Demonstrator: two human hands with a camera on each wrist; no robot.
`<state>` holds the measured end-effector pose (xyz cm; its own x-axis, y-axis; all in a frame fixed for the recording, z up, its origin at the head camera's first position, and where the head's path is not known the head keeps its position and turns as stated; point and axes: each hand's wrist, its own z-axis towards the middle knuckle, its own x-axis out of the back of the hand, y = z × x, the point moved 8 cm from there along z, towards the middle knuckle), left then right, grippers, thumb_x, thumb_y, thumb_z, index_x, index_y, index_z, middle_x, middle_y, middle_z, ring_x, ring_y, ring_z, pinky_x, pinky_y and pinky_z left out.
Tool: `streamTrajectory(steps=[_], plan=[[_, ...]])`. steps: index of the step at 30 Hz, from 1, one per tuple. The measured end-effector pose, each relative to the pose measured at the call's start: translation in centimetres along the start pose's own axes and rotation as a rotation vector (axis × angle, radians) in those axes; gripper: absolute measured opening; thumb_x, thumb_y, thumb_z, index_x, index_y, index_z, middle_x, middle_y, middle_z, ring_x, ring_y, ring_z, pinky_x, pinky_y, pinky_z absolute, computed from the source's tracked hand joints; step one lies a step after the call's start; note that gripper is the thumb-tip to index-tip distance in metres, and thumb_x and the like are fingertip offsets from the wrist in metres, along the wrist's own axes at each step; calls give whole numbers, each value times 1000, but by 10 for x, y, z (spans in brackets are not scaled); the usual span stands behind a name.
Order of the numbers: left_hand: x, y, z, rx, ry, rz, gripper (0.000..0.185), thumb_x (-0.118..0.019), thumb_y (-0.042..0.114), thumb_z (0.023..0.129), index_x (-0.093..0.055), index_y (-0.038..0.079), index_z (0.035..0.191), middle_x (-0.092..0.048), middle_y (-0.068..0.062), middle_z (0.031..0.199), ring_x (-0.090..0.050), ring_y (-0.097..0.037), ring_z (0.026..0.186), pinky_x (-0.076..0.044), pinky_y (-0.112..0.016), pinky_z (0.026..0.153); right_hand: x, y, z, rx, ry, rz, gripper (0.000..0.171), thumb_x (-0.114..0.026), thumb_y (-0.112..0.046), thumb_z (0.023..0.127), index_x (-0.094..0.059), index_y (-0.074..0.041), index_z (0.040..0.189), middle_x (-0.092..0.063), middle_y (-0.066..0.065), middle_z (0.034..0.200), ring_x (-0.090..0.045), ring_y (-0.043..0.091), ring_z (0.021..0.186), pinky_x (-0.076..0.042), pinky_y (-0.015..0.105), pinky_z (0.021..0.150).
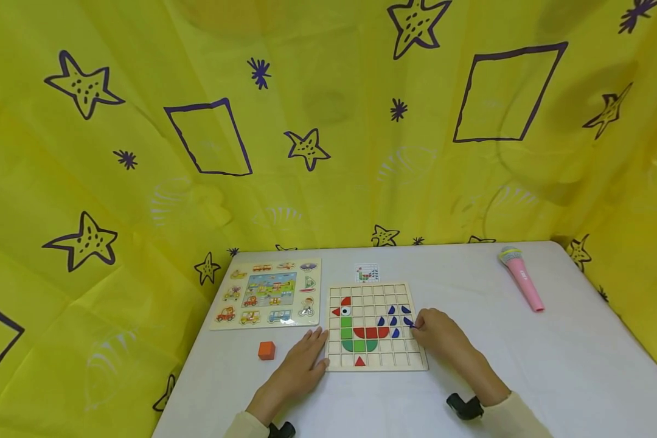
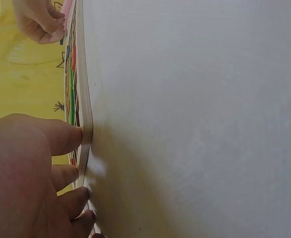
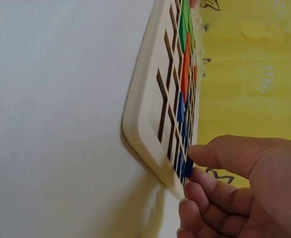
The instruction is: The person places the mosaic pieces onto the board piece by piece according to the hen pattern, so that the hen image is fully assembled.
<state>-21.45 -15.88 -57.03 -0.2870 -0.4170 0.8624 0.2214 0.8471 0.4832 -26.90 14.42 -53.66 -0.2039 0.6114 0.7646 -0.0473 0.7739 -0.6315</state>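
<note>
A wooden grid board (image 1: pixel 383 360) lies on the table, with coloured tiles forming a bird-like figure: red, green and blue pieces and a round eye tile (image 1: pixel 346 311). At the board's right edge my right hand (image 1: pixel 440 334) pinches a small blue tile (image 3: pixel 188 167) between thumb and fingertips, close over the grid. Several blue tiles (image 1: pixel 392 320) sit in cells beside it. Along the opposite edge rests my left hand (image 1: pixel 302 365), its thumb and fingertips touching the wooden rim. Below the figure a red triangle tile (image 1: pixel 359 361) sits in the bottom row.
Behind the board lies a small picture card (image 1: pixel 367 273) with a similar figure. A vehicle puzzle (image 1: pixel 313 267) is at the back left, with an orange cube (image 1: pixel 266 350) in front of it. A pink toy microphone (image 1: pixel 525 283) lies at the back right. Yellow cloth surrounds the table.
</note>
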Motion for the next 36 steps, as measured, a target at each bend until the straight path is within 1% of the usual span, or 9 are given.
streamTrajectory(steps=[4, 9, 17, 23, 27, 36], plan=[[0, -1, 0, -1, 5, 3, 66, -55, 36, 108, -34, 16, 167, -29, -4, 174, -24, -34, 161, -28, -58, 128, -7, -6, -3, 20, -7, 11, 13, -75, -10, 95, -65, -5, 88, -59, 4, 83, -53, 19, 75, -45, 31, 64], [0, 0, 1, -1, 7, 5, 66, -55, 36, 108, -34, 16, 167, -30, -5, 174, -24, -34, 161, -28, -58, 128, -13, -5, -3, 9, -8, 24, 13, -74, -9, 95, -64, -6, 88, -58, 4, 81, -53, 18, 73, -45, 31, 62], [0, -1, 0, 7, 1, 1, 66, -56, 36, 108, -34, 16, 167, -30, -5, 174, -24, -34, 161, -28, -58, 128, -12, -4, -3, 7, 7, 10, 12, -74, -10, 95, -64, -5, 90, -60, 4, 82, -54, 19, 74, -46, 32, 64], [0, 0, 0, 5, 3, -6, 66, -55, 36, 108, -34, 16, 167, -30, -5, 174, -24, -34, 162, -27, -59, 128, -11, -3, -2, -14, 5, 4, 16, -76, -14, 94, -64, -4, 91, -59, 5, 83, -53, 21, 76, -43, 32, 63], [0, 0, -1, 8, 1, -18, 66, -55, 36, 108, -34, 17, 167, -30, -5, 174, -23, -34, 162, -27, -59, 128, -11, -3, -1, -10, 13, 1, 17, -76, -15, 94, -64, -4, 91, -59, 5, 83, -53, 21, 75, -42, 32, 62], [-1, 0, 0, 5, 0, -9, 66, -56, 36, 108, -34, 17, 167, -30, -5, 174, -24, -34, 161, -28, -59, 128, -10, -5, 0, 13, 42, -10, 17, -75, -12, 94, -62, -7, 84, -57, 3, 78, -52, 19, 71, -41, 31, 61]])
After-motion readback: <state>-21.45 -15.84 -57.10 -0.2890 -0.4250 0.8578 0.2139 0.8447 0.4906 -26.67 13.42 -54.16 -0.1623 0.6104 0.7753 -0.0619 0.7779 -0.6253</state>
